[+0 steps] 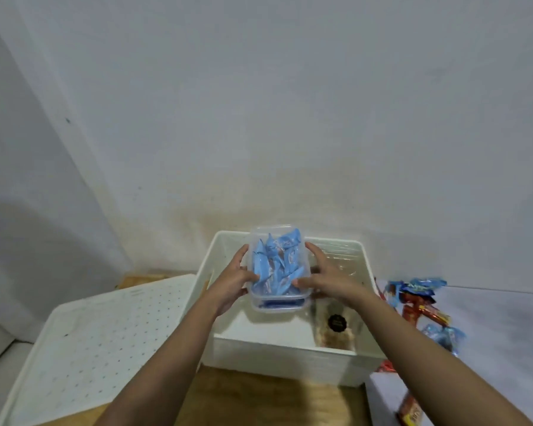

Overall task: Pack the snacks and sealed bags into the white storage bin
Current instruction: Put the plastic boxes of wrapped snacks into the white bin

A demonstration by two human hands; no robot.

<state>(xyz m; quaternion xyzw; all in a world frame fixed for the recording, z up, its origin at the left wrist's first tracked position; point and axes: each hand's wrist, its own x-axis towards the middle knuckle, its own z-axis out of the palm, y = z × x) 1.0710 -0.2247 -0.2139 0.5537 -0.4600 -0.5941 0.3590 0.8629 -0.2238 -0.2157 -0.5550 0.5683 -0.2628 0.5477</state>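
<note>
Mid-pack: we hold the clear tub of blue packets over the white bin.
Left hand, right hand both clasp it; sealed bag already inside, loose snacks at 3 o'clock left.

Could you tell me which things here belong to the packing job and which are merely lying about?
Job: clear container of blue snack packets, held by left hand and right hand; white storage bin; sealed bag inside it; loose snacks.
Lying about: perforated white lid; wooden surface.
</note>
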